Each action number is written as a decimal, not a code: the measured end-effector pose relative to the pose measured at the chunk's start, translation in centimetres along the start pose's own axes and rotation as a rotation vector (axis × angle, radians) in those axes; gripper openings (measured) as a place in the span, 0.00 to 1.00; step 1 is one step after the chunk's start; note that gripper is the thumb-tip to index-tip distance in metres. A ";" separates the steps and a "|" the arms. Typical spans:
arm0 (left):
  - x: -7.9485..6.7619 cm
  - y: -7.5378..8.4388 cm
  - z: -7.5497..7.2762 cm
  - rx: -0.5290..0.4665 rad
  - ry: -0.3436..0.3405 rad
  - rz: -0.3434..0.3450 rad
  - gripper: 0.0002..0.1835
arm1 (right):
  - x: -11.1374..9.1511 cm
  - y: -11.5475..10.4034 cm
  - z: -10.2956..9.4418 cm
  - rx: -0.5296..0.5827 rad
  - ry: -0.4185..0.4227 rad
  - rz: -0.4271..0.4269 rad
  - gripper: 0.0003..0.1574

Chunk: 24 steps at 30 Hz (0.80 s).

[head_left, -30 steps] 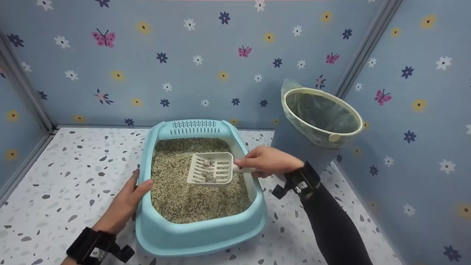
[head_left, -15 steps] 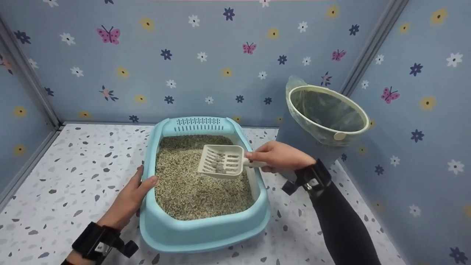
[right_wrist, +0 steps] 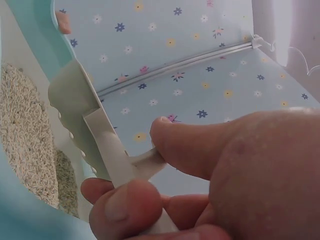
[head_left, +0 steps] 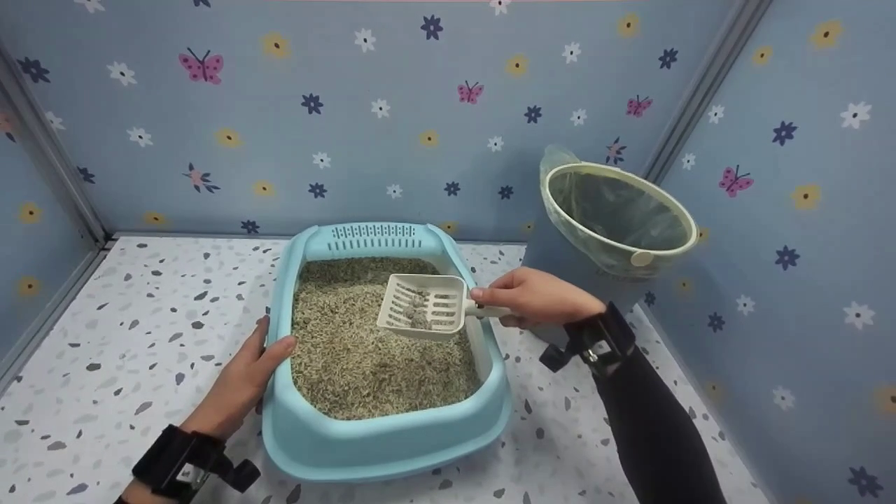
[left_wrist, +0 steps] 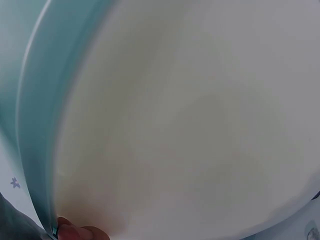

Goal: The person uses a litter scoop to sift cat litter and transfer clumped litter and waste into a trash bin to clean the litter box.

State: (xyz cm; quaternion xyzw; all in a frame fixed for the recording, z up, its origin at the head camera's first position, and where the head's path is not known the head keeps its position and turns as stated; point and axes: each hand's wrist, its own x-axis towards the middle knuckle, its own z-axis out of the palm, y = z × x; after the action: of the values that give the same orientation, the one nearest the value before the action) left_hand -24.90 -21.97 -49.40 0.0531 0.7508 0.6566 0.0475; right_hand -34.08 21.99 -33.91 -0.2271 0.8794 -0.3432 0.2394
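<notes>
In the head view, my right hand (head_left: 535,297) grips the handle of an off-white slotted litter scoop (head_left: 448,327). A few greyish clumps (head_left: 420,308) lie in the scoop, which is held over the litter. The right wrist view shows my fingers curled round the scoop's handle (right_wrist: 112,155), with the thumb on a short side piece. On the left, my left hand (head_left: 241,374) holds the side of a light blue litter box (head_left: 385,444), thumb over the rim and fingers outside. Brown pellet litter (head_left: 350,350) covers its floor. Only fingertips (left_wrist: 75,231) show in the left wrist view.
Behind the right hand stands a blue bin with a cream ring (head_left: 640,248) and a clear bag liner. Flower-patterned wall panels (head_left: 392,84) close off the back and sides. The speckled white surface (head_left: 168,294) extends around the box.
My right hand has moved the scoop up and to the right over the litter, and the clumps in it have shifted. My left hand stays on the box's side.
</notes>
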 end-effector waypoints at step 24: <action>0.1 -0.1 0.0 0.029 0.019 -0.011 0.49 | -7.6 -1.1 -11.6 0.183 0.308 0.158 0.38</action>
State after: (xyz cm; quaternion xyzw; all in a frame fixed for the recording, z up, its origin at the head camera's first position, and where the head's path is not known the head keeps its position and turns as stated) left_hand -25.04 -21.99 -49.52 0.0437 0.7608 0.6460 0.0432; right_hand -34.58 31.29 -23.51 -0.0792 0.8859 -0.4324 0.1479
